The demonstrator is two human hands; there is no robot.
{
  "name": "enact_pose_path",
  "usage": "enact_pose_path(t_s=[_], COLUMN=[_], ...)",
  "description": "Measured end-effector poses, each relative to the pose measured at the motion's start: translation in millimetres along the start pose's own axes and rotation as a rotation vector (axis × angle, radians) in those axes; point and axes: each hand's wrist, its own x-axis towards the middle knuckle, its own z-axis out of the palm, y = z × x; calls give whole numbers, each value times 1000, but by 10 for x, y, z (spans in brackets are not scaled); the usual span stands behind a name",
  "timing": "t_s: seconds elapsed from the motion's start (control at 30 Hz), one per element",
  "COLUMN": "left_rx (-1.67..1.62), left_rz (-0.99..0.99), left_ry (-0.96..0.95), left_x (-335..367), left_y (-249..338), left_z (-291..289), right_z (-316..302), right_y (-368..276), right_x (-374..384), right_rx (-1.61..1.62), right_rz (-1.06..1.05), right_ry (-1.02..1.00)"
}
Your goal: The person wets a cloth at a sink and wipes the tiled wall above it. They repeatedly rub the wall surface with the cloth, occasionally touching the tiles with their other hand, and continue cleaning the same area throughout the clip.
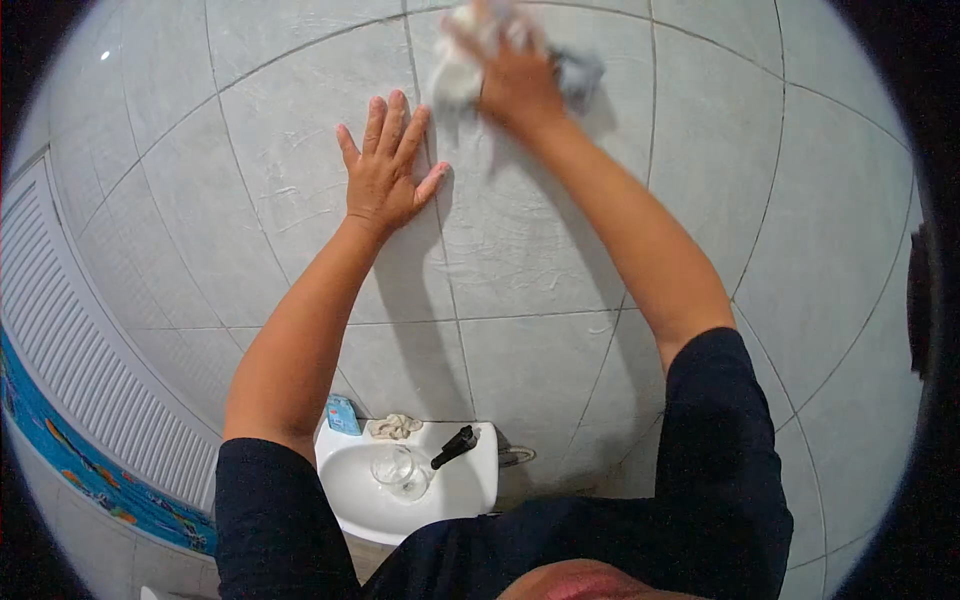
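My left hand [385, 175] lies flat against the grey-white tiled wall [540, 240], its fingers spread and nothing in it. Higher up and to the right, my right hand [522, 92] presses a crumpled whitish cloth [460, 75] to the tiles. Motion blurs the fingers and the cloth, and a greyish part of the cloth sticks out to the right of the hand. Wet-looking streaks mark the tiles between and below both hands.
Below stands a white washbasin [485, 490] with a black tap [455, 447] and a clear glass vessel [400, 470] in its bowl. A blue packet [343, 415] and a crumpled cloth [395, 427] lie on its ledge. At left is a white slatted panel [90, 330].
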Motion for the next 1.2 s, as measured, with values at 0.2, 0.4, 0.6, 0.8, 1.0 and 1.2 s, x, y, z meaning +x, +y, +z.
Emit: enact_pose_path(t_s=[0.2, 0.4, 0.6, 0.8, 1.0, 1.2], left_rx=[-19, -61, -21, -19, 6, 29], left_rz=[1, -4, 31, -7, 4, 0], left_ry=[-18, -6, 12, -12, -27, -34], left_x=[-26, 14, -52, 7, -41, -12], left_y=[-34, 53, -71, 50, -23, 0], left_z=[-55, -50, 25, -42, -71, -56], right_z=[-105, -51, 292, -304, -282, -985], right_y=[331, 143, -200, 1146, 1280, 2171], right_x=[-411, 611, -93, 299, 657, -106], right_rx=[-127, -178, 190, 56, 22, -137], right_rz=[-42, 369, -259, 219, 59, 710], right_ry=[138, 189, 221, 200, 96, 294])
